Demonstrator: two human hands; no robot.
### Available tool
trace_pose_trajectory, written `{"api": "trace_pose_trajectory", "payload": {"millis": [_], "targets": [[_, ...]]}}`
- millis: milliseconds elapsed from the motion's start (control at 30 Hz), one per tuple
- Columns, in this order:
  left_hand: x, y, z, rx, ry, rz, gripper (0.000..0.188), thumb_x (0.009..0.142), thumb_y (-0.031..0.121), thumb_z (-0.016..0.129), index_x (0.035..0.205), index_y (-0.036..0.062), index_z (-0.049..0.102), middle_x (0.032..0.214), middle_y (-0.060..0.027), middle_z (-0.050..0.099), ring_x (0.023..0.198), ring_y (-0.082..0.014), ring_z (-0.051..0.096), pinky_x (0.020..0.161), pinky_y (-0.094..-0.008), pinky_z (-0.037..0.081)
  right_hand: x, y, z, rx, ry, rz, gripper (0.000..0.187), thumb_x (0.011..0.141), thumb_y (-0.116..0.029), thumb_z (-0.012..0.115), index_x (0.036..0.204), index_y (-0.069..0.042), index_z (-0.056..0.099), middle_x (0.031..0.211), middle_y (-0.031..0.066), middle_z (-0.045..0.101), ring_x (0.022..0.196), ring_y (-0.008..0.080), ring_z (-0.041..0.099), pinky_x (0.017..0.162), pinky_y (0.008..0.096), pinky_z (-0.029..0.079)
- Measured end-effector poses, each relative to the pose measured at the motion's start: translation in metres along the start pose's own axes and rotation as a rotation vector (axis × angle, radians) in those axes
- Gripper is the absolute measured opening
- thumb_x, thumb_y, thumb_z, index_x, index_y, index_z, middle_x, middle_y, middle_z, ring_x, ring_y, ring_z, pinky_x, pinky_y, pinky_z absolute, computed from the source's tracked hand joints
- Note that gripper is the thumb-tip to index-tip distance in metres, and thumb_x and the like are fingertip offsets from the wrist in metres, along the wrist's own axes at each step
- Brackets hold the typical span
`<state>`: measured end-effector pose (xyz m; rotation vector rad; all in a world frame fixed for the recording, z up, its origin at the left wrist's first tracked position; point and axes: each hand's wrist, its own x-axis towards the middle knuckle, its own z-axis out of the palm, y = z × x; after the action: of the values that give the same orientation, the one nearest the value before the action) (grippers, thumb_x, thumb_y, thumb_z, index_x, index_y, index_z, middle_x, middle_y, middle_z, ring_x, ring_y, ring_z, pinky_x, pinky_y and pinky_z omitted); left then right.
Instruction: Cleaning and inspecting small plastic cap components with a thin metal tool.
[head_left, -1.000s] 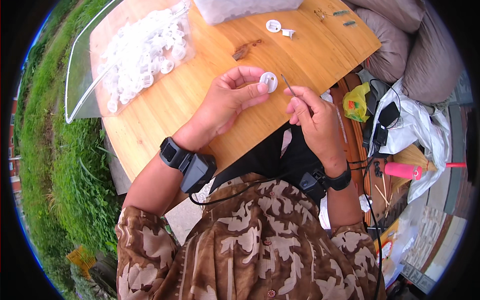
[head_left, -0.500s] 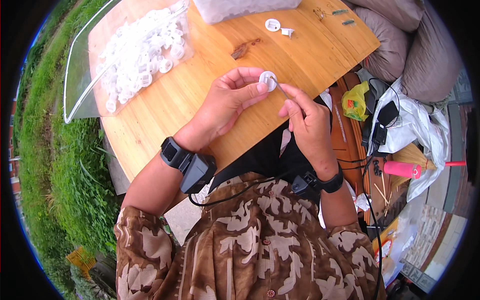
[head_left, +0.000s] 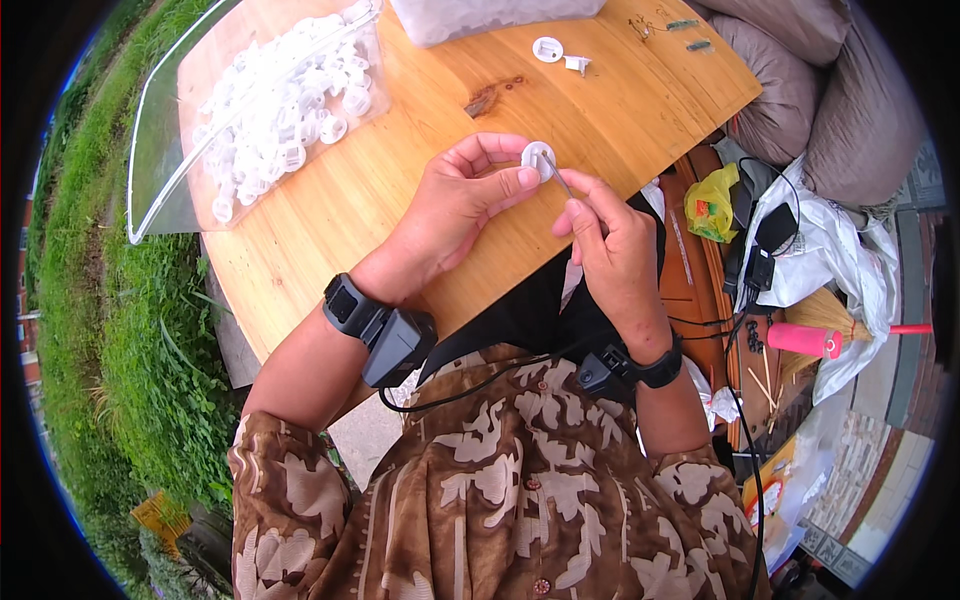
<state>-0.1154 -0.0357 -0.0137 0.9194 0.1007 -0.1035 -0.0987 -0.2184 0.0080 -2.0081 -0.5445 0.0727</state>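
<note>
My left hand (head_left: 455,205) pinches a small round white plastic part (head_left: 536,154) between thumb and fingers, above the near edge of the wooden table (head_left: 380,180). Closed around a thin grey metal tool (head_left: 560,181), my right hand (head_left: 618,255) slants the tip against the face of that part. The tool's inner end is hidden by the fingers, and its exact kind is too small to make out. Farther back on the table lie a white disc (head_left: 547,49) and a small white plastic piece (head_left: 577,65).
A clear plastic container (head_left: 160,200) with many white round parts stands at the left, and a translucent tub (head_left: 440,30) at the far edge. Small green strips (head_left: 698,45) with wires lie far right. Beside the table are grey sacks (head_left: 860,120), a yellow bag (head_left: 711,205) and a pink bottle (head_left: 805,340).
The tool tip has shifted slightly over the white part's face, and my right hand has tilted a little. My left hand's hold is nearly the same.
</note>
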Motion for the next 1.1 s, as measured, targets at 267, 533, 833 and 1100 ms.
{"api": "trace_pose_trajectory", "payload": {"millis": [267,533,833,1100], "targets": [[0.000,-0.001,-0.001,0.014,-0.005,0.004,0.024,0.089,0.001,0.063,0.113,0.0027,0.057,0.109,-0.0081,0.064,0.102,-0.0160,0.063,0.091,-0.0283,0.053,0.000,-0.007,-0.001,0.024,-0.041,0.086,0.021,0.091,-0.003,0.051,0.111,-0.002,0.061,0.066,0.0132,0.063,0.059,0.0236,0.065,0.055,0.0317,0.049],[-0.001,0.001,0.001,0.006,0.011,0.005,0.026,0.086,0.001,0.068,0.110,-0.0002,0.058,0.107,-0.0091,0.064,0.098,-0.0159,0.063,0.089,-0.0284,0.053,0.001,-0.004,0.002,-0.001,-0.006,-0.009,0.019,0.091,-0.002,0.051,0.107,-0.001,0.060,0.064,0.0125,0.062,0.058,0.0238,0.064,0.055,0.0318,0.048],[-0.002,0.001,0.005,-0.033,0.022,0.012,0.026,0.086,0.001,0.067,0.110,-0.0008,0.057,0.107,-0.0096,0.064,0.098,-0.0165,0.063,0.089,-0.0289,0.053,-0.005,-0.011,0.007,0.139,0.024,0.092,0.018,0.094,-0.004,0.049,0.107,0.000,0.061,0.061,0.0075,0.062,0.047,0.0117,0.057,0.046,0.0260,0.045],[-0.002,-0.001,0.003,-0.022,0.013,0.017,0.026,0.088,0.003,0.065,0.113,0.0004,0.058,0.109,-0.0100,0.064,0.100,-0.0168,0.063,0.090,-0.0287,0.053,-0.004,-0.011,0.008,0.210,-0.016,0.128,0.023,0.097,-0.009,0.048,0.115,0.002,0.059,0.066,0.0038,0.060,0.049,0.0038,0.047,0.046,0.0191,0.038]]}}
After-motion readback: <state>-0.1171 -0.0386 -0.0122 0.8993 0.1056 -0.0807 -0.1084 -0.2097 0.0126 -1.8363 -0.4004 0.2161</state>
